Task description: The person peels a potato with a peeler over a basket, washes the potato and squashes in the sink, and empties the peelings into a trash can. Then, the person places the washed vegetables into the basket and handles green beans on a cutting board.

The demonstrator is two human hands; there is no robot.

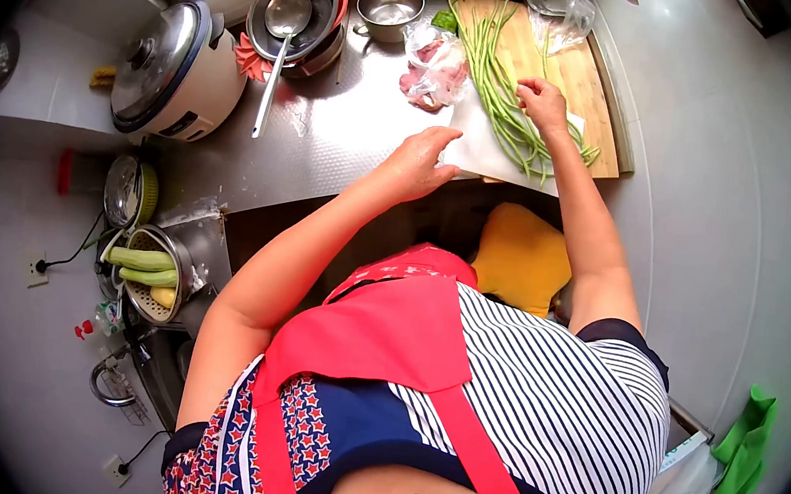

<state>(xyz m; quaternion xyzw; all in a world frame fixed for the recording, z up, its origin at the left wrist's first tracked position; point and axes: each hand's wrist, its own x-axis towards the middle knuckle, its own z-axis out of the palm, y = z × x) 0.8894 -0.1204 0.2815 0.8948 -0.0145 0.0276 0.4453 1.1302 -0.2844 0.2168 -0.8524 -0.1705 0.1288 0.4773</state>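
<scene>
A bundle of long green beans [497, 84] lies lengthwise over a wooden cutting board [582, 79] and a white sheet [470, 134]. Over the beans is my right hand [545, 108], its fingers curled and pinched together; whatever is between the fingertips is hidden. One separate bean [544, 52] runs down the board to behind that hand. My left hand [419, 165] hovers at the counter's front edge beside the white sheet, thumb and fingers apart and holding nothing. Beyond it sits raw meat in a clear plastic bag [434, 68].
A ladle [286, 19] rests across stacked bowls [319, 36], beside a rice cooker [178, 70] and a steel pot [389, 5]. A crumpled plastic bag [565, 14] lies on the board's far end. Left, a colander [183, 273] holds green gourds [148, 264]. A yellow cushion [519, 260] is below the counter.
</scene>
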